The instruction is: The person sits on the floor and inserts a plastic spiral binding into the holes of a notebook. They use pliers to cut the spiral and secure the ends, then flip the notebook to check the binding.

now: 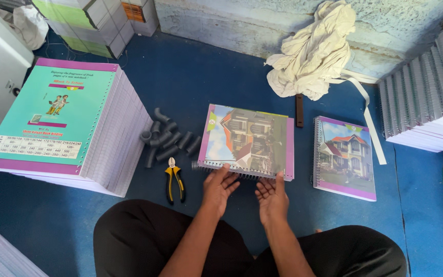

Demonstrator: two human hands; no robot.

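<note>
1. Fingers (230,179) of the left hand (218,189) are spread loosely, their tips resting on the wire spiral along the near edge of the notebook (247,141); they press on it rather than close around it.
2. Fingers (280,180) of the right hand (271,197) are also open, palm turned up a little, with the tips touching the same near edge of the notebook, just beside the left hand.
3. That notebook lies flat on the blue floor (201,77), straight ahead of the person's knees, its cover showing a picture of a house.
4. Left of the notebook, just beside it, lie yellow-handled pliers (174,179), and a little beyond them a small heap of grey plastic tubes (169,139).
5. Farther left of the notebook stands a tall stack of punched pages (62,123) topped by a teal and purple cover.
6. Right of the notebook, near it but apart, lies a second bound notebook (345,156) with a house cover.
7. Beyond the notebook, against the wall, sits a crumpled pale cloth (316,51).
8. Far right of the notebook, a row of spiral-bound books (426,92) leans in a pile.
</note>
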